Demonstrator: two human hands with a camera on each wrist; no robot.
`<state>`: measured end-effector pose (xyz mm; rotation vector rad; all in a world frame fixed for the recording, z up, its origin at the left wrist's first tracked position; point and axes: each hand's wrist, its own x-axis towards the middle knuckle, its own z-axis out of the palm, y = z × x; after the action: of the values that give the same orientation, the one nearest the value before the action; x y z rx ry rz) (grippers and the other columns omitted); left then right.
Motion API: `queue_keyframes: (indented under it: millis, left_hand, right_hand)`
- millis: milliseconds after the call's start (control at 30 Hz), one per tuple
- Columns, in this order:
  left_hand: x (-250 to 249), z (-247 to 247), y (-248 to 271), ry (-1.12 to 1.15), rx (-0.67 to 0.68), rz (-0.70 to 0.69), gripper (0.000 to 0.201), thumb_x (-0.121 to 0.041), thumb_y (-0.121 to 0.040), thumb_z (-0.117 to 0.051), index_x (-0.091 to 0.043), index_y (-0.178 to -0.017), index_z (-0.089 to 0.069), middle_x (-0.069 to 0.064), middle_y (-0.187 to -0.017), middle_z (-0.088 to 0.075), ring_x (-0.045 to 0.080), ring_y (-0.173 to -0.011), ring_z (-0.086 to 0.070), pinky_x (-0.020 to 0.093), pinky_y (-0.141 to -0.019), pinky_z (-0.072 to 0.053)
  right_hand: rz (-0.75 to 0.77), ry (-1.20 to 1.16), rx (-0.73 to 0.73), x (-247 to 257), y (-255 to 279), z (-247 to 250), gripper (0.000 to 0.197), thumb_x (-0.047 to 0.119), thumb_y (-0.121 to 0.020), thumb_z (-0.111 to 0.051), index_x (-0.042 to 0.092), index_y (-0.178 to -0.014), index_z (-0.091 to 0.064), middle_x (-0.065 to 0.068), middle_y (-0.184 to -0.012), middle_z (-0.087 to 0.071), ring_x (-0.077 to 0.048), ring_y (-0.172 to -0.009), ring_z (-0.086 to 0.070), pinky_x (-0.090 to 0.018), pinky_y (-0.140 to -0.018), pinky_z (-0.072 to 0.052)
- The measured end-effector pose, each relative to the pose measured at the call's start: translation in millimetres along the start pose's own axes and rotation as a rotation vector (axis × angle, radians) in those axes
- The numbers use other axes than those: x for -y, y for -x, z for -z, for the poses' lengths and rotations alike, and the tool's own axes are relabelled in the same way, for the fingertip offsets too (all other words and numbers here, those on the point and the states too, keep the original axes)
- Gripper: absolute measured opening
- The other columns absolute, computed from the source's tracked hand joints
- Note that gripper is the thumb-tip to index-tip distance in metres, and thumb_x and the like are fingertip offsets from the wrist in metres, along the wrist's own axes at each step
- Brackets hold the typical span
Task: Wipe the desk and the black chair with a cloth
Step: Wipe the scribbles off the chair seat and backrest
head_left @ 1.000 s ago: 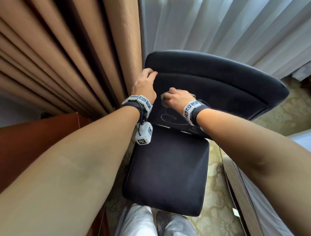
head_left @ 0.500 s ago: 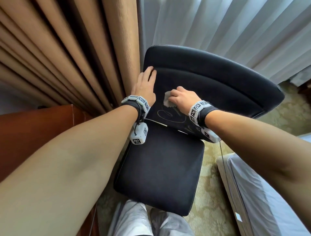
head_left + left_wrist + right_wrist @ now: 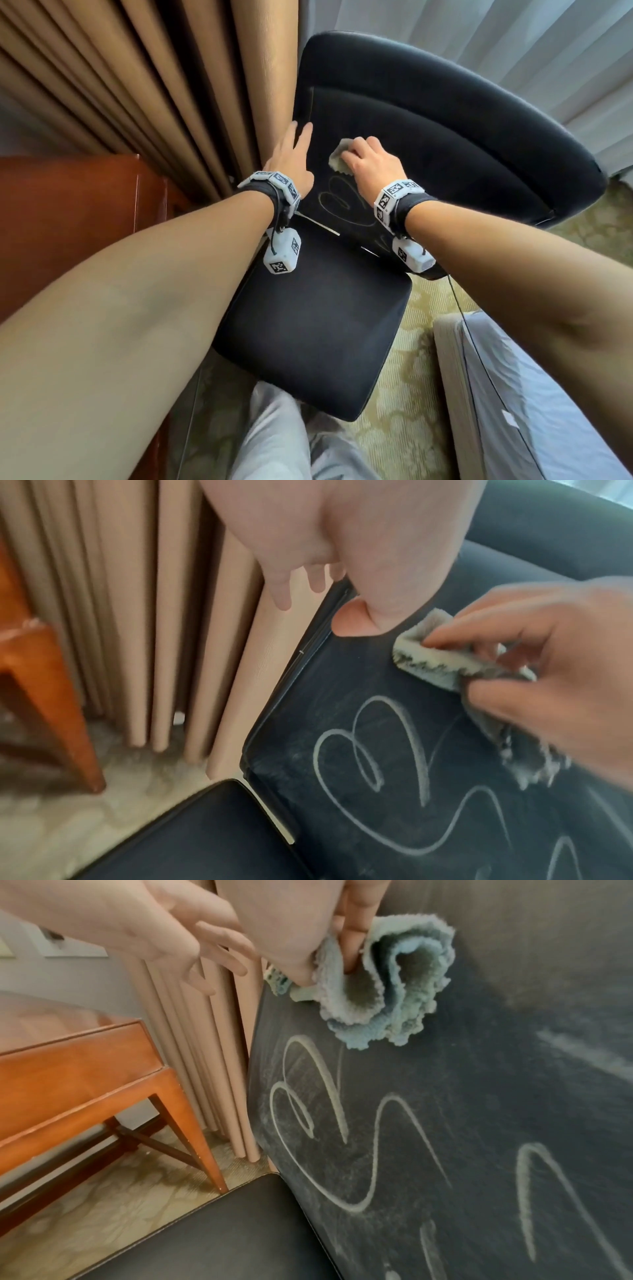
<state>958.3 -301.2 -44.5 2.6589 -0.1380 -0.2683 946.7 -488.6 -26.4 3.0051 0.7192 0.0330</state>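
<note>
Cloth (image 3: 337, 158) higher up chair backrest (image 3: 428, 144)

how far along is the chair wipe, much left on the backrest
Partly done. The strip of the black chair backrest above the cloth looks smeared but free of lines. The right hand grips the cloth against the backrest; the left hand steadies its edge. The white scribbles below are untouched. The desk can't be judged.

Tan pleated curtains (image 3: 144, 96) hanging at ten o'clock, sheer white drapes (image 3: 479, 44) at one. Patterned beige carpet (image 3: 397, 421) underfoot. Bed with pale sheet (image 3: 520, 404) at four o'clock. Grey trouser legs (image 3: 274, 442) at six.
</note>
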Motion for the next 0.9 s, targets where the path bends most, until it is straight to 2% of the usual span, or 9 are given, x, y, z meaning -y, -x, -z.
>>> queue_keyframes:
  millis: [67,200,267,433,533,600,667,767,900]
  left_hand:
    - [2,-5,-10,0.093,0.028,0.098,0.088,-0.003,-0.084,-0.053,-0.023,-0.157,-0.009,0.002,-0.163,-0.013,0.024,-0.146,-0.026,0.038,-0.110,-0.038]
    - [9,-19,-31,0.258,0.139,0.303,0.093,-0.019,-0.081,-0.055,-0.030,-0.156,-0.001,0.009,-0.149,-0.038,0.034,-0.127,-0.049,0.045,-0.108,-0.041]
    - [9,-25,-38,0.268,0.162,0.365,0.094,-0.025,-0.080,-0.055,-0.034,-0.155,0.002,0.012,-0.147,-0.042,0.036,-0.126,-0.050,0.044,-0.107,-0.040]
    - [-1,-27,-48,0.387,0.083,0.449,0.080,-0.016,-0.078,-0.053,-0.023,-0.151,-0.022,0.010,-0.140,-0.049,0.035,-0.124,-0.052,0.044,-0.108,-0.040]
    - [-5,-26,-44,0.308,0.099,0.441,0.058,-0.011,-0.081,-0.053,-0.011,-0.136,-0.039,0.010,-0.133,-0.051,0.034,-0.115,-0.055,0.039,-0.099,-0.044]
    - [-7,-28,-41,0.294,0.101,0.443,0.058,-0.011,-0.081,-0.053,-0.013,-0.138,-0.038,0.008,-0.133,-0.050,0.033,-0.113,-0.056,0.037,-0.095,-0.044]
    - [-9,-29,-38,0.312,0.086,0.459,0.062,-0.011,-0.081,-0.053,-0.014,-0.141,-0.038,0.007,-0.138,-0.048,0.033,-0.119,-0.054,0.037,-0.099,-0.043]
    - [-13,-28,-32,0.359,0.051,0.491,0.061,-0.010,-0.078,-0.054,-0.014,-0.138,-0.044,0.007,-0.140,-0.049,0.032,-0.123,-0.053,0.038,-0.105,-0.043]
    - [-19,-29,-23,0.373,0.029,0.596,0.069,-0.012,-0.070,-0.053,-0.016,-0.138,-0.043,0.008,-0.138,-0.052,0.034,-0.123,-0.052,0.043,-0.106,-0.043]
  right_hand:
    - [0.014,0.022,0.030,3,-4,-8,0.034,0.001,-0.080,-0.062,0.004,-0.114,-0.059,-0.012,-0.120,-0.052,-0.033,-0.104,-0.048,-0.035,-0.051,-0.045]
    - [0.124,0.026,-0.025,4,-9,-25,0.023,-0.002,-0.078,-0.057,0.001,-0.101,-0.062,-0.013,-0.110,-0.058,-0.035,-0.094,-0.053,-0.031,-0.044,-0.039]
    - [0.179,0.035,0.016,4,-11,-36,0.020,0.001,-0.078,-0.059,0.003,-0.097,-0.066,-0.011,-0.107,-0.060,-0.034,-0.091,-0.055,-0.027,-0.046,-0.033]
    - [0.350,0.095,0.135,5,-2,-56,0.017,0.004,-0.074,-0.059,0.009,-0.080,-0.074,-0.003,-0.093,-0.065,-0.027,-0.075,-0.059,-0.021,-0.042,-0.030]
    - [0.421,0.134,0.119,1,-7,-54,0.033,0.010,-0.076,-0.041,0.015,-0.066,-0.073,0.001,-0.083,-0.064,-0.022,-0.068,-0.058,-0.018,-0.041,-0.026]
    - [0.432,0.155,0.178,0,-10,-47,0.029,0.013,-0.074,-0.046,0.018,-0.065,-0.072,0.004,-0.081,-0.063,-0.021,-0.067,-0.058,-0.018,-0.043,-0.023]
    - [0.454,0.173,0.274,-1,-11,-38,0.026,0.014,-0.076,-0.049,0.020,-0.064,-0.072,0.005,-0.081,-0.064,-0.020,-0.068,-0.059,-0.019,-0.045,-0.023]
    - [0.453,0.161,0.279,3,-6,-28,0.006,0.014,-0.062,-0.077,0.015,-0.066,-0.072,0.002,-0.081,-0.065,-0.021,-0.066,-0.060,-0.019,-0.043,-0.032]
    - [0.454,0.189,0.254,5,2,-24,0.021,0.014,-0.049,-0.088,0.011,-0.064,-0.073,-0.001,-0.076,-0.065,-0.023,-0.066,-0.062,-0.021,-0.043,-0.043]
